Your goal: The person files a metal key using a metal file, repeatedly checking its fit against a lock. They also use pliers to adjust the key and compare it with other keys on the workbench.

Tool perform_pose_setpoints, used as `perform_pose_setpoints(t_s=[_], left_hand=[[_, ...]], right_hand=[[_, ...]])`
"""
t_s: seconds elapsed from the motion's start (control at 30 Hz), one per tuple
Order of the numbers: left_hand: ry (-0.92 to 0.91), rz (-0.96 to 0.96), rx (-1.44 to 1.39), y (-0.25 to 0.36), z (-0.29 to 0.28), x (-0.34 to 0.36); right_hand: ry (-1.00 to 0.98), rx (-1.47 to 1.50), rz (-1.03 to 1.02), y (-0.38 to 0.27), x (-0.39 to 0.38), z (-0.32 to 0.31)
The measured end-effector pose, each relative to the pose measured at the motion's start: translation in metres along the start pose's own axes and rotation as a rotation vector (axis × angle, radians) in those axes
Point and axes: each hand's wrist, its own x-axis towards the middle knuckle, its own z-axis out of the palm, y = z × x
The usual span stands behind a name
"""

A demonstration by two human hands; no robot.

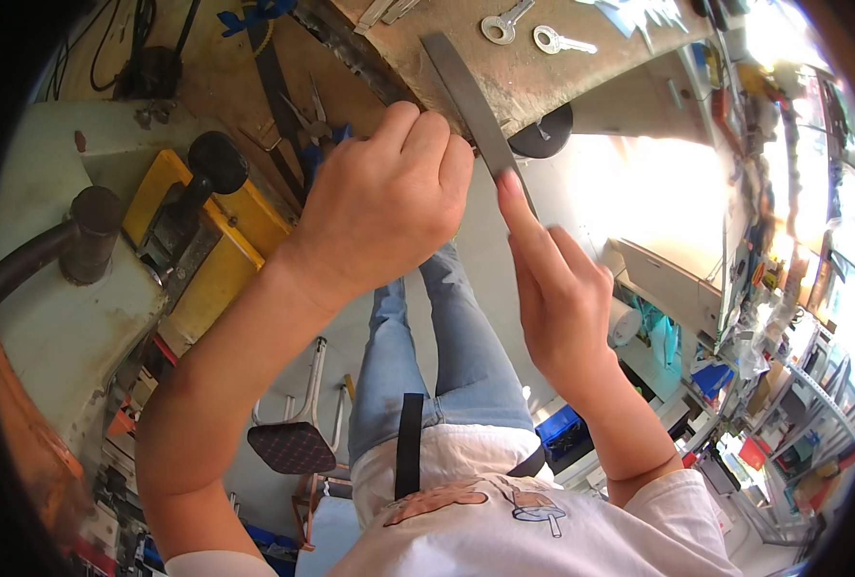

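My right hand [562, 288] is closed around the lower end of a flat metal file [471, 101], its index finger stretched along the blade. The file slants up and left across the front edge of a wooden workbench [524, 85]. Just left of the blade, my left hand [389, 192] is curled into a fist at the bench edge. Whatever it may hold is hidden behind the fingers. Two silvery keys lie on the bench top beyond the file: one key [507, 21] at an angle, the other key [564, 40] further right.
Pliers [314, 120] lie left of my left hand. A pale green machine [62, 317] with a yellow part and a black knob [218, 163] stands on the left. Below are a stool [293, 444] and my legs. Crowded shelves [803, 404] fill the right side.
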Motion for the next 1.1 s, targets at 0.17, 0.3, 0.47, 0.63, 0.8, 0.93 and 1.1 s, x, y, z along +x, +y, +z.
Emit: perform_pose_setpoints(t_s=[0.17, 0.3, 0.47, 0.63, 0.8, 0.93, 1.1], left_hand=[[-0.028, 0.002, 0.002, -0.002, -0.007, -0.001], [-0.055, 0.026, 0.029, -0.004, -0.006, -0.001], [-0.037, 0.039, -0.001, -0.006, -0.008, -0.006], [-0.056, 0.037, -0.018, -0.006, -0.011, -0.004], [-0.08, 0.035, -0.032, -0.008, -0.013, -0.004], [-0.093, 0.011, -0.07, -0.007, -0.013, -0.001], [-0.124, 0.023, -0.074, -0.007, -0.017, -0.002]], right_hand=[[0.017, -0.001, -0.04, -0.004, 0.01, 0.003], [-0.007, -0.021, -0.049, 0.005, -0.014, 0.0], [0.013, 0.05, -0.076, -0.008, 0.026, 0.008], [-0.014, 0.038, -0.06, 0.001, -0.001, 0.001], [0.006, 0.031, -0.054, 0.004, 0.007, 0.002], [-0.076, 0.066, 0.007, 0.006, 0.005, -0.007], [0.011, 0.066, -0.05, 0.01, 0.003, 0.001]])
